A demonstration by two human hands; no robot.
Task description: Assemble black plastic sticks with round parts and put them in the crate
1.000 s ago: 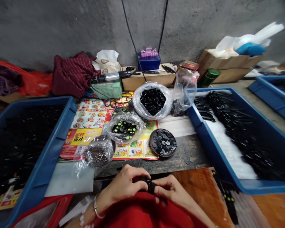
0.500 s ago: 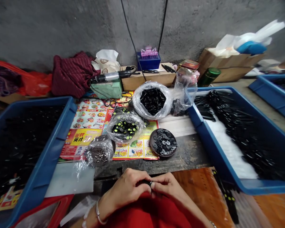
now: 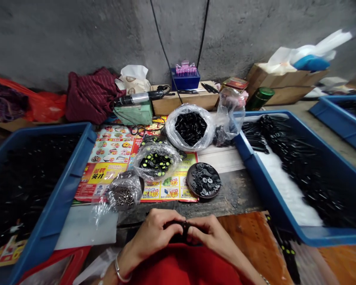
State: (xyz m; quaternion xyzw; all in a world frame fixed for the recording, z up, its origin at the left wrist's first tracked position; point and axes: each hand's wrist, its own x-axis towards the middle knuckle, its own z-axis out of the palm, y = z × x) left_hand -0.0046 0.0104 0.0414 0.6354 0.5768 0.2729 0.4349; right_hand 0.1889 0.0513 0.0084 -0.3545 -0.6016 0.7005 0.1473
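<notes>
My left hand [image 3: 161, 230] and my right hand [image 3: 206, 231] meet above the red cloth on my lap, at the table's front edge. Between them they pinch a small black plastic part [image 3: 184, 227], mostly covered by my fingers, so its exact kind does not show. Just beyond my hands stands a round dish [image 3: 190, 189] of flat dark pieces. To its left are a clear bag [image 3: 178, 152] of black parts with yellow-green spots and a plastic-lined bowl [image 3: 140, 186] of small metal pieces. Farther back is a bag [image 3: 207, 136] of glossy black parts.
Blue bins [image 3: 87, 136] [image 3: 255, 174] of black parts flank the work area on both sides. A cylindrical power tool [image 3: 139, 97] lies on a green box [image 3: 135, 114] at the back. Printed flyers [image 3: 106, 158] cover part of the table. An orange sheet [image 3: 252, 237] lies right of my lap.
My hands have shifted slightly and the black part between them has turned, so more of it shows now. The view has tilted up a little. Other things stay put.
</notes>
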